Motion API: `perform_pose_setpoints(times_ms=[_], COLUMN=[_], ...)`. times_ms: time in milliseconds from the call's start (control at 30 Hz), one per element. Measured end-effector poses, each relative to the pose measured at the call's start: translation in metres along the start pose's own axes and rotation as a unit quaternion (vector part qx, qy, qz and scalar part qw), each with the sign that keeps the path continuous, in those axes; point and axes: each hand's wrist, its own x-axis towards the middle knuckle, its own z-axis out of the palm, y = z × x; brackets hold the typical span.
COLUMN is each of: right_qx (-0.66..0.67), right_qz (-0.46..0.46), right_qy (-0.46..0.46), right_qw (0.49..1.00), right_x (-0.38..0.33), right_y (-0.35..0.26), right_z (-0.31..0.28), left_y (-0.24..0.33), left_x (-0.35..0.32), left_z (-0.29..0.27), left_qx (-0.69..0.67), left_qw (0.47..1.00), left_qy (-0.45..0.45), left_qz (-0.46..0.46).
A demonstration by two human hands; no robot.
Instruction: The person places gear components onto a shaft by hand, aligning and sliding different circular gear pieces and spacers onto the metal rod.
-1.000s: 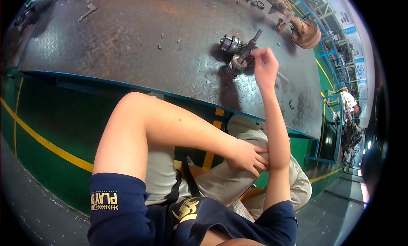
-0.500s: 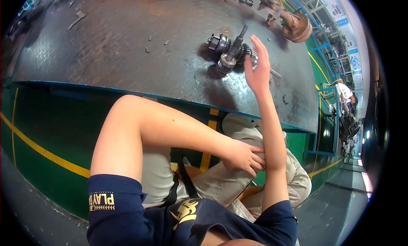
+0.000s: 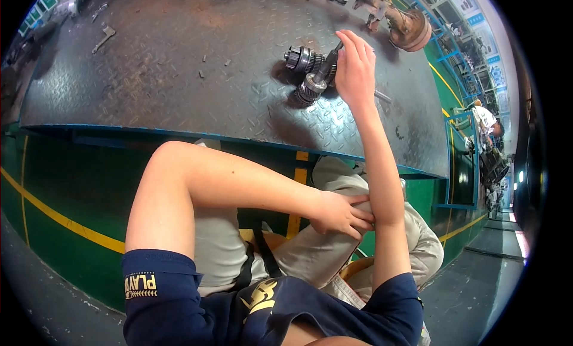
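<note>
My left arm crosses in front of me. My left hand [image 3: 341, 214] lies with spread fingers over the knee of my light trousers, its fingertips against my right forearm near the elbow. My right hand [image 3: 356, 72] is raised over the metal table [image 3: 197, 101], fingers stretched out and close together. It is beside a dark toothed gear shaft [image 3: 319, 77] and hides that shaft's upper tip in part; I cannot tell whether they touch. Under this shaft lies a second gear shaft [image 3: 301, 59] with several gears, its right part hidden behind my hand.
A rusty axle with a round drum [image 3: 410, 31] sits at the far right of the table. A wrench-like metal part [image 3: 104, 40] lies far left; small metal bits [image 3: 227, 63] and a thin rod [image 3: 382, 96] are scattered about. Another person [image 3: 486, 120] is at the far right.
My right hand has moved slightly left, over the gears, and its fingers have come together near the shaft's tip. My left hand stays in place. The view has shifted a little.
</note>
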Motion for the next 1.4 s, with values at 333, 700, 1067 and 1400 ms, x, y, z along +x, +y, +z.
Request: perform_pose_setpoints(times_ms=[333, 700, 1067, 1400], right_qx=[-0.023, 0.018, 0.070, 0.127], right_qz=[0.061, 0.084, 0.041, 0.000], right_qy=[0.046, 0.061, 0.107, 0.122], right_qw=[0.997, 0.994, 0.991, 0.984], right_x=[-0.017, -0.043, -0.065, -0.072], right_y=[-0.010, -0.006, -0.009, -0.014], right_z=[0.002, -0.008, -0.003, 0.002], left_y=[0.003, -0.002, -0.005, -0.007], left_x=[0.006, 0.014, 0.023, 0.022], left_z=[0.003, 0.000, 0.010, 0.013], left_qx=[0.026, 0.020, 0.005, -0.003], left_qw=[0.999, 0.999, 0.999, 0.999], left_qy=[0.022, 0.020, 0.029, 0.030], left_qz=[-0.002, 0.018, 0.034, 0.036])
